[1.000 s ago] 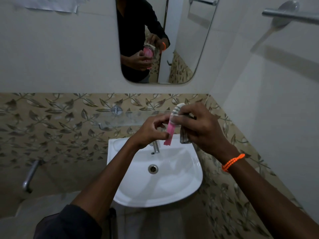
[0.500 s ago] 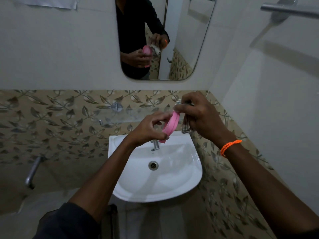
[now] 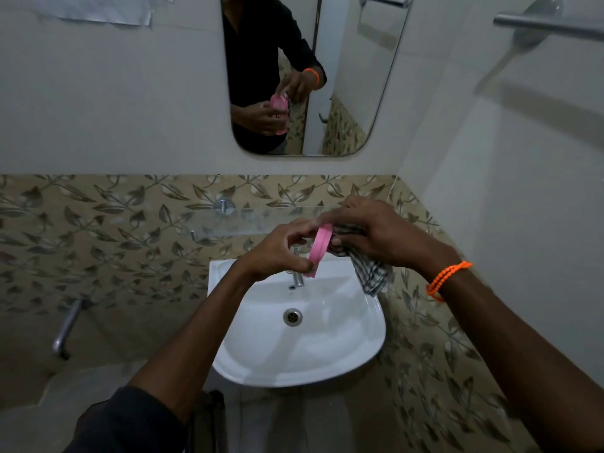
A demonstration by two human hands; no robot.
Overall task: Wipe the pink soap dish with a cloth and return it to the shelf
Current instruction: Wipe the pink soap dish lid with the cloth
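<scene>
We have the pink soap dish (image 3: 317, 248) up on edge over the back of the white basin (image 3: 300, 338), roughly at 12 o'clock from the drain (image 3: 292, 317) and just in front of the glass shelf (image 3: 248, 220).

Left hand (image 3: 277, 253) — fingers curled, pinching the dish by its rim on the 9 o'clock side, top and bottom. Right hand (image 3: 376, 233) — curled round the checked cloth (image 3: 369, 273), bunching it against the dish's 3 o'clock face; the loose tail of cloth hangs toward 5 o'clock. The mirror (image 3: 310, 76) shows the dish's broad pink face with the cloth at its top edge.

Handling, as we judge it: thin moulded plastic, light and stiff, smooth enough to be slippery if any soap film or damp remains. A rim pinch at opposite edges looks sound, since the faces stay free for the cloth. The cloth is soft and limp, so it needs bunching to press firmly. A drop would likely land the dish in the basin — probably not breakable, but it could crack.

Wiping appears underway; the shelf return is not yet done.
</scene>
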